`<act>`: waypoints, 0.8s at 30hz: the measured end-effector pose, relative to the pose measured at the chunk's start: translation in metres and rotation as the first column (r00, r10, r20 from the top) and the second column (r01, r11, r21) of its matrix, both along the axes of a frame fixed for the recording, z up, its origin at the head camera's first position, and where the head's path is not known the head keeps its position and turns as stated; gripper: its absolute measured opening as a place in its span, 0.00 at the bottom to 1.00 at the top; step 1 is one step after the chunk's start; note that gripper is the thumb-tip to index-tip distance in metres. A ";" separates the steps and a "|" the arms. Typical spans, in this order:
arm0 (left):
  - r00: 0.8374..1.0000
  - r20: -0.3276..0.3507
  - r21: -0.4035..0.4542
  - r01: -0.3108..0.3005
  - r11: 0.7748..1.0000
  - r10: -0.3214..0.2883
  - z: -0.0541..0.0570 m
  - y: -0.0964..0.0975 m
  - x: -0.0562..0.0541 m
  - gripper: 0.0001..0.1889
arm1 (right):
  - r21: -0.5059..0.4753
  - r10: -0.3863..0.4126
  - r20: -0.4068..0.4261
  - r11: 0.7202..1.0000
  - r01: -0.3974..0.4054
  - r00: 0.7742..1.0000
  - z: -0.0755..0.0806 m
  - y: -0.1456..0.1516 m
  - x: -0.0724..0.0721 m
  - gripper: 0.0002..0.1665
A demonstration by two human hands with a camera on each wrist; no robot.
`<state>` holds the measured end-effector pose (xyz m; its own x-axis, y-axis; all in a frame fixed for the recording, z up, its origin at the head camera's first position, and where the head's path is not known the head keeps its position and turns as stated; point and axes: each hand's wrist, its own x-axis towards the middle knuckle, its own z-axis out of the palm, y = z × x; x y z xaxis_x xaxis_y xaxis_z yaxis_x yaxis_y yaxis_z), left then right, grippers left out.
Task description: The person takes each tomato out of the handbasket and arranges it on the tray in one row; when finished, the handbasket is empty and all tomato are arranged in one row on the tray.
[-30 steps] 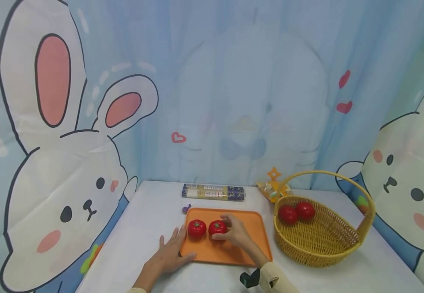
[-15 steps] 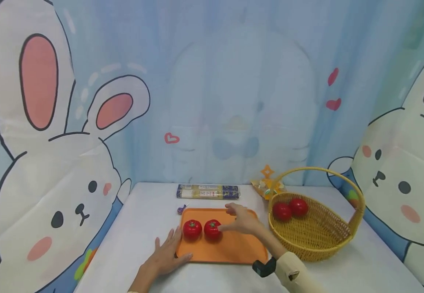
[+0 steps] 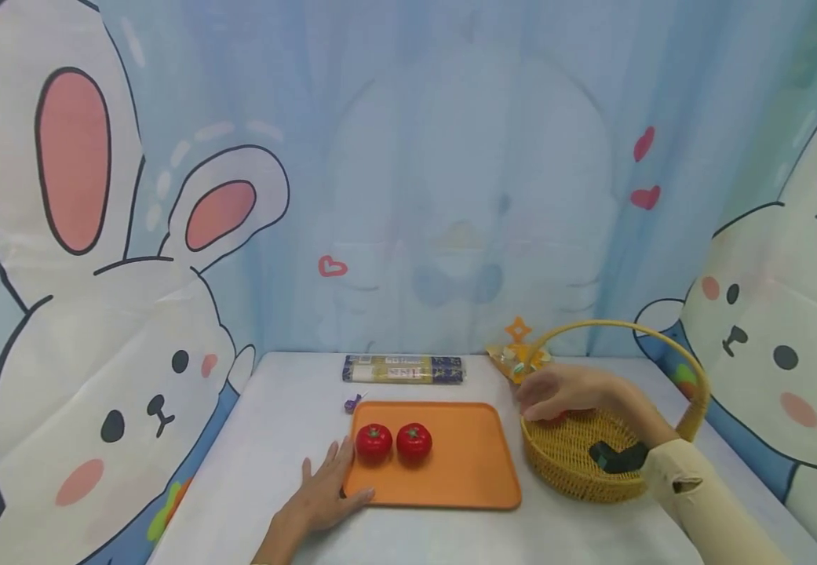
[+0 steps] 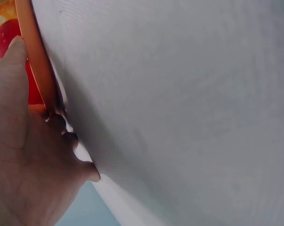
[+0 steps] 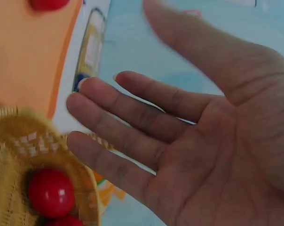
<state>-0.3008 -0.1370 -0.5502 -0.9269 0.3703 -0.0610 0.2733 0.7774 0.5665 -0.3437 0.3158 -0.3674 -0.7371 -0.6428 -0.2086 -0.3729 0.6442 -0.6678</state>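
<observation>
Two red tomatoes point(image 3: 373, 443) with green stems sit side by side on the left part of an orange tray point(image 3: 465, 467). My left hand point(image 3: 322, 488) rests at the tray's left edge, fingers spread, thumb near the front corner; in the left wrist view the thumb point(image 4: 16, 52) lies along the rim. Over the yellow wicker basket point(image 3: 556, 475) hovers my right hand point(image 3: 569, 388), holding nothing. The right wrist view shows its fingers point(image 5: 128, 110) extended and apart. Red round tomatoes point(image 5: 51, 193) lie in the basket below, mostly hidden by the hand in the head view.
Two dark blue and gold packages point(image 3: 404, 369) lie behind the tray. A small purple-wrapped lollipop point(image 3: 353, 404) is at the tray's back left corner. Behind the basket stands a yellow packet point(image 3: 507, 359). The basket's tall handle point(image 3: 609, 323) arches above it.
My right hand has let go of the right tomato on the tray, lifted away and moved right, over the basket. The left hand has stayed at the tray's edge.
</observation>
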 end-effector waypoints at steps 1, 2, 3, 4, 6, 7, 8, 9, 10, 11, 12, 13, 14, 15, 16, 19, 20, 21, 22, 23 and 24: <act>1.000 -0.002 -0.004 0.000 1.000 0.000 0.000 -0.001 0.000 0.54 | 0.014 -0.006 -0.001 1.000 0.006 1.000 -0.001 0.007 -0.003 0.24; 1.000 -0.002 -0.004 -0.001 1.000 0.001 0.000 -0.001 0.000 0.53 | 0.029 -0.015 0.006 0.999 0.015 1.000 -0.001 0.012 -0.005 0.23; 1.000 -0.002 -0.004 0.000 1.000 0.000 0.000 -0.002 0.001 0.53 | 0.047 -0.038 0.014 0.998 0.037 0.999 -0.002 0.016 -0.007 0.22; 1.000 0.000 -0.001 0.001 1.000 -0.001 0.000 -0.002 0.000 0.53 | 0.064 -0.070 0.028 0.996 0.068 0.997 -0.002 0.019 -0.008 0.21; 1.000 0.002 0.005 0.005 1.000 -0.005 -0.001 -0.002 0.000 0.53 | 0.095 -0.165 0.052 0.983 0.160 0.985 -0.004 0.023 -0.010 0.20; 1.000 0.004 0.010 0.006 1.000 -0.006 -0.002 -0.002 0.000 0.53 | 0.105 -0.220 0.066 0.971 0.213 0.973 -0.006 0.025 -0.011 0.20; 1.000 0.002 0.013 0.008 1.000 -0.008 -0.002 -0.002 0.000 0.53 | 0.106 -0.265 0.082 0.961 0.256 0.961 -0.008 0.027 -0.013 0.20; 1.000 0.000 0.015 0.010 1.000 -0.010 -0.002 -0.001 -0.001 0.53 | 0.100 -0.303 0.090 0.950 0.294 0.949 -0.012 0.030 -0.015 0.22; 1.000 -0.002 0.020 0.012 1.000 -0.012 -0.003 -0.001 -0.001 0.53 | 0.094 -0.331 0.096 0.942 0.322 0.939 -0.016 0.032 -0.019 0.23; 1.000 -0.003 0.021 0.013 1.000 -0.013 -0.004 -0.001 -0.001 0.53 | 0.084 -0.356 0.098 0.934 0.348 0.929 -0.021 0.036 -0.022 0.26; 1.000 -0.005 0.020 0.015 1.000 -0.015 -0.004 0.000 -0.002 0.53 | 0.076 -0.369 0.093 0.929 0.363 0.925 -0.026 0.039 -0.026 0.28; 1.000 -0.006 0.022 0.015 1.000 -0.015 -0.004 0.000 -0.002 0.53 | 0.064 -0.385 0.089 0.923 0.380 0.919 -0.031 0.043 -0.030 0.31; 1.000 -0.008 0.021 0.014 1.000 -0.014 -0.004 0.000 -0.002 0.53 | 0.055 -0.403 0.077 0.915 0.400 0.912 -0.036 0.046 -0.034 0.33; 1.000 -0.007 0.023 0.013 1.000 -0.012 -0.004 0.000 -0.002 0.53 | 0.049 -0.422 0.061 0.906 0.420 0.904 -0.041 0.048 -0.039 0.34; 1.000 -0.007 0.023 0.011 1.000 -0.010 -0.004 -0.001 -0.002 0.53 | 0.044 -0.446 0.043 0.895 0.445 0.894 -0.047 0.050 -0.043 0.35; 1.000 -0.006 0.018 0.004 1.000 -0.004 -0.002 -0.002 -0.001 0.53 | 0.022 -0.512 -0.020 0.858 0.513 0.859 -0.063 0.055 -0.054 0.35; 1.000 -0.005 0.017 0.003 1.000 -0.002 -0.002 -0.002 -0.001 0.53 | 0.019 -0.531 -0.045 0.846 0.532 0.846 -0.068 0.056 -0.057 0.35; 1.000 -0.005 0.018 0.002 1.000 -0.001 -0.003 -0.002 -0.001 0.53 | 0.022 -0.552 -0.071 0.832 0.555 0.831 -0.073 0.057 -0.059 0.34; 1.000 -0.004 0.016 0.001 1.000 -0.001 -0.003 -0.002 -0.001 0.53 | 0.033 -0.563 -0.096 0.823 0.568 0.821 -0.076 0.057 -0.061 0.32; 1.000 -0.004 0.016 0.000 1.000 0.000 -0.003 -0.002 -0.001 0.53 | 0.049 -0.563 -0.135 0.818 0.573 0.815 -0.079 0.057 -0.062 0.32; 1.000 -0.002 0.016 -0.002 1.000 0.002 -0.002 -0.002 -0.001 0.53 | 0.060 -0.556 -0.170 0.819 0.571 0.814 -0.079 0.057 -0.062 0.32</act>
<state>-0.3019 -0.1390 -0.5527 -0.9278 0.3693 -0.0532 0.2728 0.7687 0.5785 -0.4061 0.3724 -0.4469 -0.9891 -0.0863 -0.1189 -0.0059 0.8320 -0.5548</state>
